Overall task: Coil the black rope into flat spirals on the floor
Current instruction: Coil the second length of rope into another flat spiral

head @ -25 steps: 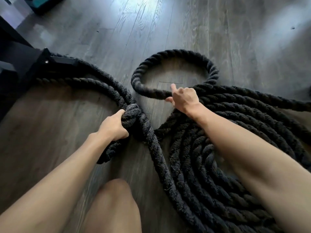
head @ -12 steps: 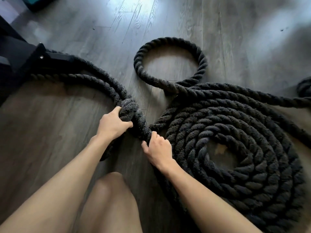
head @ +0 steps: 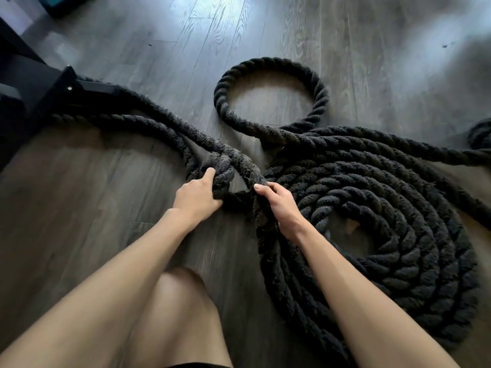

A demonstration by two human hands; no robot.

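The right hand [head: 281, 205] has come back from the far loop [head: 268, 102] to pinch the rope [head: 372, 208] beside the left hand [head: 198, 197], which clutches a tight bend (likely a second spiral's start), the first spiral flat on the floor [head: 79, 208].

The black rope [head: 372, 197] is thick twisted fibre, matt and coarse, its strands fuzzy with loose hairs and dusted grey along the loop and the stretch nearest the hands. The floor [head: 372, 62] is grey wood-look plank with visible grain and seams between boards; its finish is smooth with a soft sheen, catching pale bluish glare in patches at the top. At the upper left a black base [head: 39, 88] looks like hard, smooth metal or plastic, which of the two cannot be told, matt to satin, with a small bright screw head [head: 70, 88] in it
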